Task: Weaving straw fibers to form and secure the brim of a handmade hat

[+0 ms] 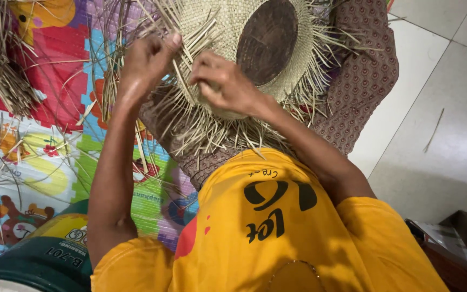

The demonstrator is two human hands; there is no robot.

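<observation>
Colourful play mat point(55, 157) covers the floor under me; the half-woven straw hat point(233, 48) rests crown-up on my lap so its loose edge strands face me. My right hand point(224, 84) presses closed on the brim to steady it. My left hand point(148, 57) pinches one loose strand point(182, 75), pulling it taut.

Under the hands, a woven hat point(228, 32) of dry, matt straw is seen — its loose strands rough and stiff. Its dark round block point(267, 39) looks like dull wood. Left of the hands, a colourful mat point(39, 157) appears smooth; right of them, floor tiles point(439, 124) — faintly glossy.
</observation>
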